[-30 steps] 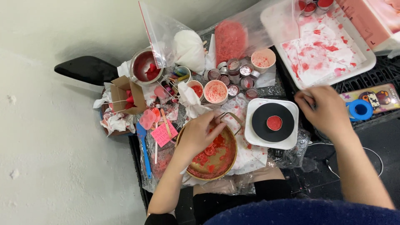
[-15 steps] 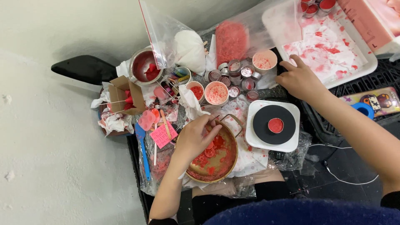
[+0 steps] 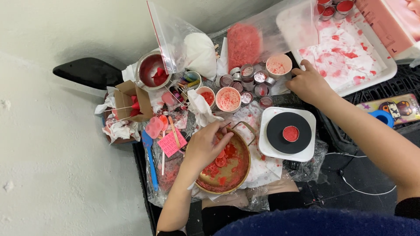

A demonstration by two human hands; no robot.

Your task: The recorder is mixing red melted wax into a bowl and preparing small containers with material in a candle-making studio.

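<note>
Red wax pieces lie in the round brass pan, and the left hand rests over its rim at about 10 o'clock, fingers curled narrow on the pieces; whether it grips one cannot be told. The right hand, loosely open and empty, touches down beside the small tins at 12 o'clock of the white hot plate. It seems a sorting and filling step, so the next move probably needs a careful pinch on one small tin.

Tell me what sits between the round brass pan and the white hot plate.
Head view: between the brass pan and the hot plate lies red-spotted white paper, with the pan's wire handle above it.
</note>
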